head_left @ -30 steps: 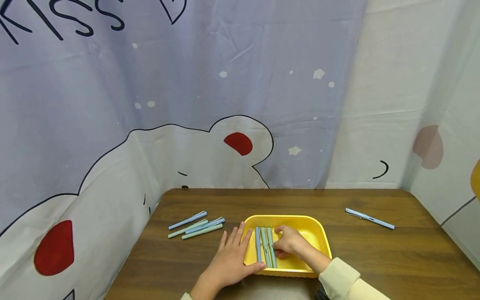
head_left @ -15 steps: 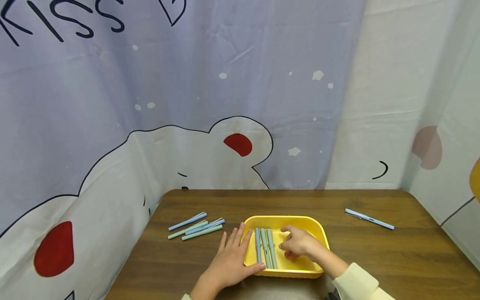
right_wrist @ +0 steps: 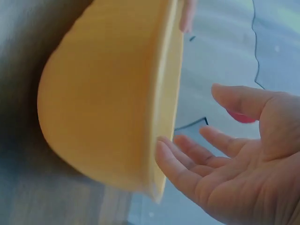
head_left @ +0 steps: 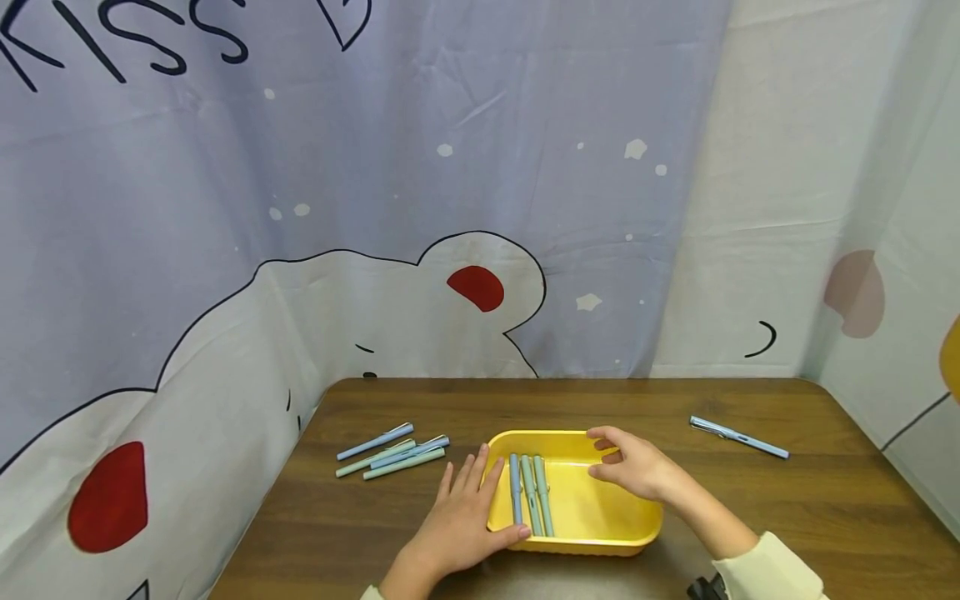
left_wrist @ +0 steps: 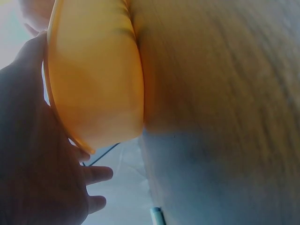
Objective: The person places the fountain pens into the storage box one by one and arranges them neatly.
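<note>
A yellow tray (head_left: 600, 517) stands at the front of the table. Inside it, along the left side, one blue pen (head_left: 515, 490) and two green pens (head_left: 537, 496) lie side by side. My left hand (head_left: 468, 521) rests on the tray's left rim, fingers straight and spread, thumb at the front rim. Over the right part of the tray hovers my right hand (head_left: 633, 467), its fingers loosely bent with nothing between them. In the right wrist view that hand (right_wrist: 234, 159) shows an empty palm beside the tray wall (right_wrist: 103, 93).
Left of the tray, several blue and green pens (head_left: 405, 464) lie in a loose, partly overlapping group. A single blue pen (head_left: 738, 437) lies at the right on the wooden table (head_left: 810, 500). A printed curtain (head_left: 600, 208) hangs behind the table.
My right hand has let go of the rightmost green pen and moved right and up, away from the row. The left hand and the pens stay where they were.
</note>
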Motion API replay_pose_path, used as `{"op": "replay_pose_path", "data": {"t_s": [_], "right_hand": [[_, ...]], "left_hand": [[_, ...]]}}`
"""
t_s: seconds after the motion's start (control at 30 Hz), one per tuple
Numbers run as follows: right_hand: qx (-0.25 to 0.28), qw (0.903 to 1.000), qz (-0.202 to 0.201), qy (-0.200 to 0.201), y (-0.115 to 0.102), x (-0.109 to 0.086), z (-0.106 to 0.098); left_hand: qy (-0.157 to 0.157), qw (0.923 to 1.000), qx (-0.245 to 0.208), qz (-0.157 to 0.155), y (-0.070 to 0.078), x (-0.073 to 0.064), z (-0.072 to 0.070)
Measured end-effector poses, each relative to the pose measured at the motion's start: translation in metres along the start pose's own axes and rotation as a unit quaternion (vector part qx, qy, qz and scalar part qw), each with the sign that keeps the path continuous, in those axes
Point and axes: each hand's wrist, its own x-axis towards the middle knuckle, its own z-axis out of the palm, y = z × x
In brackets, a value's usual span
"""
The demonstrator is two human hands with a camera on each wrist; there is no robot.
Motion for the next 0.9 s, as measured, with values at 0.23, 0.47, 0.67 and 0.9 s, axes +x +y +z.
{"op": "replay_pose_path", "data": {"t_s": [0.23,0.47,0.67,0.9], "right_hand": [[-0.031,0.9985,-0.042,0.017,0.005,-0.007,-0.021],[-0.064,0.9949,-0.066,0.042,0.015,-0.013,-0.036],[-0.088,0.9926,-0.05,0.068,0.028,-0.017,-0.048],[-0.128,0.9853,-0.034,0.109,0.047,-0.019,-0.057]], "left_hand": [[-0.003,1.0,0.003,0.002,-0.001,0.0,-0.001],[-0.005,1.0,0.002,0.001,-0.001,0.0,0.001],[-0.005,1.0,-0.001,0.0,-0.001,0.0,0.001],[-0.003,1.0,-0.006,0.001,-0.001,0.0,0.0]]}}
